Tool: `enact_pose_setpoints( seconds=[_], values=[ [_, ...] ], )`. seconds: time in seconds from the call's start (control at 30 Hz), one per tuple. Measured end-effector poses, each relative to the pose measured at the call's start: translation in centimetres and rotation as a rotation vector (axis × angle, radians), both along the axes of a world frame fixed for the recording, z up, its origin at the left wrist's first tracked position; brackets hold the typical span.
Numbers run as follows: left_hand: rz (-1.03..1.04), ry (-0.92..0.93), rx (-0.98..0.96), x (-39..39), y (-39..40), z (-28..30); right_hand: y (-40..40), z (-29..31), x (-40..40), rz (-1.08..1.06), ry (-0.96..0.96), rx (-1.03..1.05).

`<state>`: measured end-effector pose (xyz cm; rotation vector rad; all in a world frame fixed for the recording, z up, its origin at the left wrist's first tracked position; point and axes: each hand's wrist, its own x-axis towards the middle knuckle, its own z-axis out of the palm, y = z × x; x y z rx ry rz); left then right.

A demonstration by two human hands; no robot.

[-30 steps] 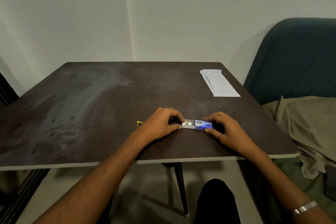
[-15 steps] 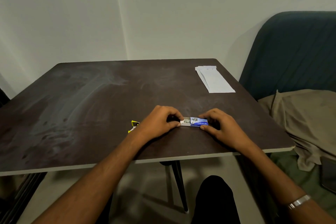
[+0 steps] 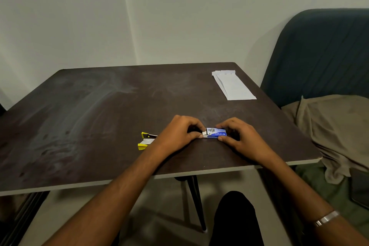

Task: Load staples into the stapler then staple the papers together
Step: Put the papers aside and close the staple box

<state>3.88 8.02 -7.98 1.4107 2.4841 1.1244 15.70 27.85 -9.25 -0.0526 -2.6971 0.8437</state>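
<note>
The stapler [image 3: 146,140] lay opened on the table [image 3: 79,116], just left of your left hand [image 3: 179,136], which pinched the white tray at the staple box's [image 3: 216,133] end. Your right hand [image 3: 237,138] gripped the box. You were probably opening it; next you'd need a strip out. The papers [image 3: 232,86] waited far right.

Dim, soft indoor light; wide-angle bending at edges, slight blur, faint sheen on table [image 3: 83,118].
</note>
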Motion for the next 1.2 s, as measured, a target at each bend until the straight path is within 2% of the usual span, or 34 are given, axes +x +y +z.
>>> enact_pose_setpoints(
  seconds=[0.77,1.2],
  values=[
    [-0.026,-0.042,0.052,0.1,1.1,0.1,0.2,-0.2,0.0,0.031,0.023,-0.023],
    [-0.077,-0.072,-0.025,0.2,1.5,0.7,0.4,-0.3,0.1,0.096,0.012,-0.032]
  ],
)
